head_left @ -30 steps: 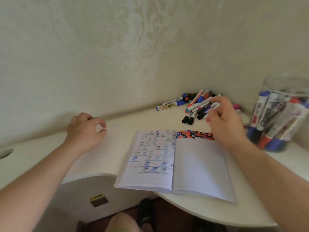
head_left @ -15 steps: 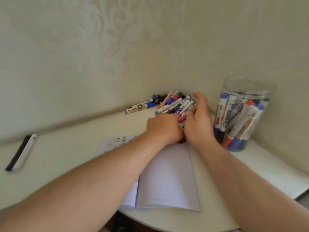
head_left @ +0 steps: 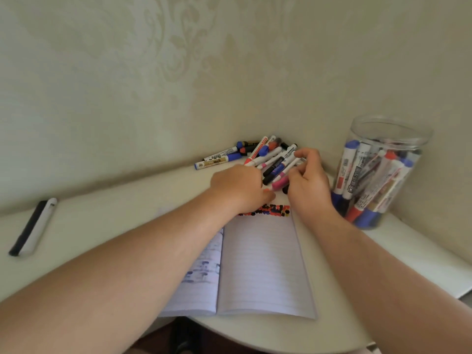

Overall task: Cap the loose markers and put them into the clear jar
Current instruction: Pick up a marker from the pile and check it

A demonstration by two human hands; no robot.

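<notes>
Your left hand (head_left: 240, 186) and right hand (head_left: 310, 178) both reach into the loose markers (head_left: 265, 159) piled at the tabletop's (head_left: 115, 226) back corner, fingers curled; what each grips I cannot tell. The clear jar (head_left: 378, 172) stands just right.

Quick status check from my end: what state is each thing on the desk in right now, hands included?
Clear jar: upright, no lid on, already holding many markers.
Loose markers: lying in a heap by the wall.
Notebook: open flat, coloured marks along the top.
Left hand: fingers curled at the heap; grip hidden.
Right hand: fingers curled among the markers; grip unclear.
Black and white bar: lying flat, apart at the left.
</notes>
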